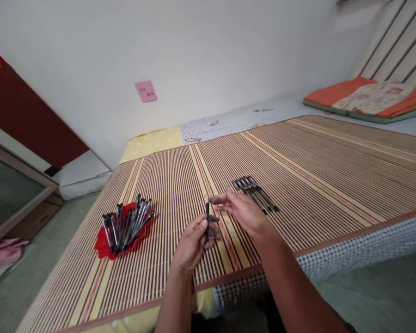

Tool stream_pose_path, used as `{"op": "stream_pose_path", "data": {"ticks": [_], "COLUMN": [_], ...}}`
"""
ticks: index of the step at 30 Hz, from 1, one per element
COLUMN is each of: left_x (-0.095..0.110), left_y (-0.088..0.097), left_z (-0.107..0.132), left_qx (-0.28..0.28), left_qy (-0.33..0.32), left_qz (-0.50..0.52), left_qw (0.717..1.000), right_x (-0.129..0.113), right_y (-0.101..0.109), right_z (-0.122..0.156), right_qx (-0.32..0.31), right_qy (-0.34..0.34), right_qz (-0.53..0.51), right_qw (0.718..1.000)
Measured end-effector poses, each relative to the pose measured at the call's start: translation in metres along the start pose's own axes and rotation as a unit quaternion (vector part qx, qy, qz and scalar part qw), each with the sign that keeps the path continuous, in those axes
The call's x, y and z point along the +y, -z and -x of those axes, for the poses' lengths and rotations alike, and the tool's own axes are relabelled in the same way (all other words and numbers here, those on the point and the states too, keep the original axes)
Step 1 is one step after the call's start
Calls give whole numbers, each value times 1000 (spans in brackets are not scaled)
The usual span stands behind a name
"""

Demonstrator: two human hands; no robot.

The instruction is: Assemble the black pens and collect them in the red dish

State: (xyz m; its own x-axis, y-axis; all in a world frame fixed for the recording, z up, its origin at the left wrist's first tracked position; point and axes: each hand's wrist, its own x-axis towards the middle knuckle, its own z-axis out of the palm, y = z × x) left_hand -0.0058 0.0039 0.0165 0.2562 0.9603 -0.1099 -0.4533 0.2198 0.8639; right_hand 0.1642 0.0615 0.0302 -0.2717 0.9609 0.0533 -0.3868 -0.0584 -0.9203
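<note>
My left hand (192, 243) is closed around a dark pen (207, 210), holding it upright with its metal-looking tip pointing up. Beside that tip is my right hand (244, 210), fingers stretched out and somewhat apart; whether a fingertip touches the pen I cannot tell. Just beyond the right hand, several black pens (260, 196) lie side by side in a neat row, partly hidden by it. To the left, a red scalloped dish (102, 243) holds a loose heap of clear-barrelled pens (128, 224) with black caps.
A striped bamboo mat (173, 185) covers the bed. Folded orange and floral bedding (370, 97) lies at the far right, near metal bars (398, 41). On the white wall hangs a pink note (146, 91). Pink cloth (7, 251) lies low at the left.
</note>
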Motion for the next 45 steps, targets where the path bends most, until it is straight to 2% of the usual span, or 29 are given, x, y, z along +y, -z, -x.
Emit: {"op": "stream_pose_path", "data": {"ticks": [4,9,12,15,18,24,30,34,39,45], "left_x": [1,-2,-1,2,1,-5,-4,-4,-5,-6], "left_y": [2,-1,-1,1,1,-5,-7,-2,-1,-4], "left_z": [1,2,1,2,2,2,1,-1,-1,-1], "left_qx": [-1,-7,2,-2,-21,-53,-13,19,13,4], "left_qy": [1,37,6,-27,-2,39,36,21,25,22], "left_qz": [2,6,21,32,30,32,-8,-19,-23,-27], "left_qw": [1000,999,1000,999,999,997,999,999,999,999], "right_x": [0,-3,-5,-6,-6,-5,-4,-10,-13,-5], "right_y": [2,-5,-4,1,2,-4,-6,-7,-6,-6], "right_z": [-1,2,2,1,1,2,0,2,4,1], "right_qx": [27,-19,-29,-3,13,-31,23,6,-16,37], "right_qy": [16,5,2,9,18,20,14,19,30,22], "right_qz": [12,8,-10,-13,-6,83,100,102,117,133], "right_qw": [999,1000,1000,1000,1000,996,995,995,993,990]}}
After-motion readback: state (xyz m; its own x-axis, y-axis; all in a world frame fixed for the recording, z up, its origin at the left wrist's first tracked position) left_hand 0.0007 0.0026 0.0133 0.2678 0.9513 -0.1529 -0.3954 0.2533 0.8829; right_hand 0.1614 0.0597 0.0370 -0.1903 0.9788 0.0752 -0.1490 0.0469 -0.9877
